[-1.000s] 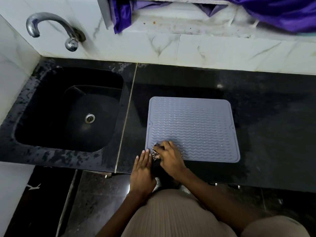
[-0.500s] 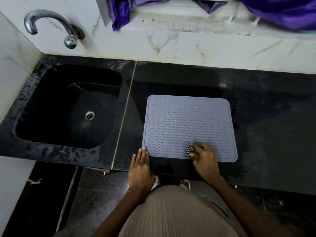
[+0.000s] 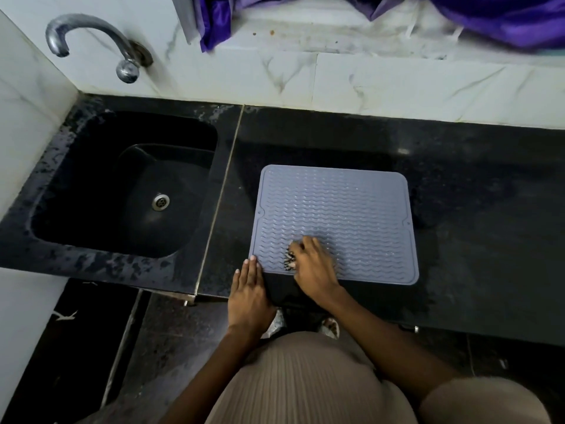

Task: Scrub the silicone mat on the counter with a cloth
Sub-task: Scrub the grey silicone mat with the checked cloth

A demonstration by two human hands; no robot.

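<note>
A grey silicone mat (image 3: 339,215) with wavy ridges lies flat on the black counter (image 3: 477,228). My right hand (image 3: 312,267) presses a small dark patterned cloth (image 3: 289,261) onto the mat's near left part; most of the cloth is hidden under the fingers. My left hand (image 3: 249,292) lies flat, fingers together, on the counter's front edge, its fingertips touching the mat's near left corner.
A black sink (image 3: 119,185) with a metal drain is set into the counter to the left, under a curved metal tap (image 3: 91,41). White marble tiles back the counter, and purple fabric (image 3: 495,16) hangs above. Dark floor lies below the front edge.
My right hand swept the cloth right along the mat's near edge, then back left to the near left part. My left hand has stayed at the mat's corner.
</note>
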